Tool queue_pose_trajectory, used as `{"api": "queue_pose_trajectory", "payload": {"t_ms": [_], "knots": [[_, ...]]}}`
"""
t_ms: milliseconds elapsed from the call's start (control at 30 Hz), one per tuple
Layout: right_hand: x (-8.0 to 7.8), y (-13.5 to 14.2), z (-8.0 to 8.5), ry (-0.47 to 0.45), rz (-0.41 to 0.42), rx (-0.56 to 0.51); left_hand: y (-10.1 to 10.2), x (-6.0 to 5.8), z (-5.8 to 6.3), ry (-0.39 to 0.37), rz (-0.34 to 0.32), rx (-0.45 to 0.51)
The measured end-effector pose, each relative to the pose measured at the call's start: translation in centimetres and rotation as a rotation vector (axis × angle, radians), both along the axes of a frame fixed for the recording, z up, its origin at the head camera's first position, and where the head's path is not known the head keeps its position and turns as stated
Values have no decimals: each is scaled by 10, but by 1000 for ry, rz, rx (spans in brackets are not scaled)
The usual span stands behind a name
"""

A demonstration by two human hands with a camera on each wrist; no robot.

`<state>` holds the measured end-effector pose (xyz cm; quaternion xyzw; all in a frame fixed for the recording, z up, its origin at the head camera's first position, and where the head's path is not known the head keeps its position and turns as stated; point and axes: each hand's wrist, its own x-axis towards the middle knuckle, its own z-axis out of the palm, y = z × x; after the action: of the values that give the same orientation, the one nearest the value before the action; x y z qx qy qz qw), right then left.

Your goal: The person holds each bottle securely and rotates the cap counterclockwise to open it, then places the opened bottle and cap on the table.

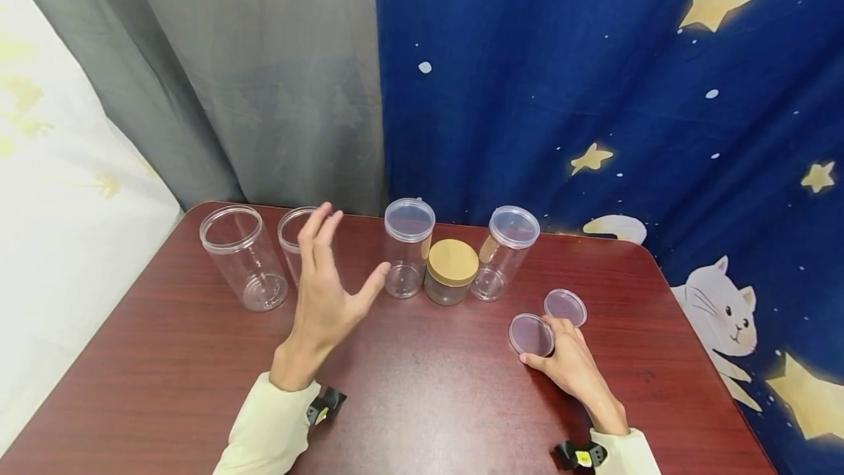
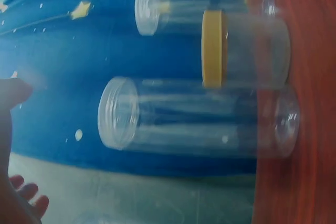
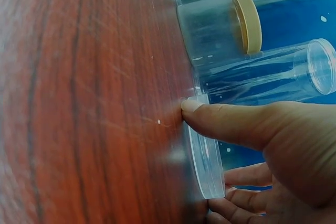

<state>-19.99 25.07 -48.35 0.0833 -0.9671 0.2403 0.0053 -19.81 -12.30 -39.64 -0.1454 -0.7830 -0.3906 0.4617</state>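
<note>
My right hand holds a clear round lid by its edge, low over the table, with the thumb on one side and fingers on the other. A second clear lid lies just beyond those fingers. In the right wrist view the held lid shows edge-on. My left hand is raised with fingers spread and nothing in it. It partly hides a lidless clear jar; another lidless clear jar stands farther left.
Toward the back of the reddish-brown table stand a tall clear-lidded jar, a short jar with a gold lid and another tall clear-lidded jar. Behind them hang a grey curtain and a blue starry curtain.
</note>
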Motion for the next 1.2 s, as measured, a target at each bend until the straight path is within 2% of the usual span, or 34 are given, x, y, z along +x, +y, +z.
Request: {"api": "queue_pose_trajectory", "payload": {"t_ms": [133, 233, 367, 533, 667, 800, 1200], "knots": [[0, 0, 0, 12, 3, -5, 10, 0, -6, -22, -73, 33], [0, 0, 0, 17, 5, -8, 17, -2, -12, -106, -107, 54], [0, 0, -1, 10, 4, -9, 24, -5, -21, -289, -121, 75], [1, 1, -2, 5, -1, -10, 29, -12, -29, -548, -129, 151], [1, 1, -1, 2, -7, -15, 31, -19, -35, -682, -131, 187], [0, 0, -1, -8, -9, -16, 30, -26, -41, -719, -141, 201], [-1, 1, -3, 8, -7, -14, 30, -49, -62, -727, -197, 230]]}}
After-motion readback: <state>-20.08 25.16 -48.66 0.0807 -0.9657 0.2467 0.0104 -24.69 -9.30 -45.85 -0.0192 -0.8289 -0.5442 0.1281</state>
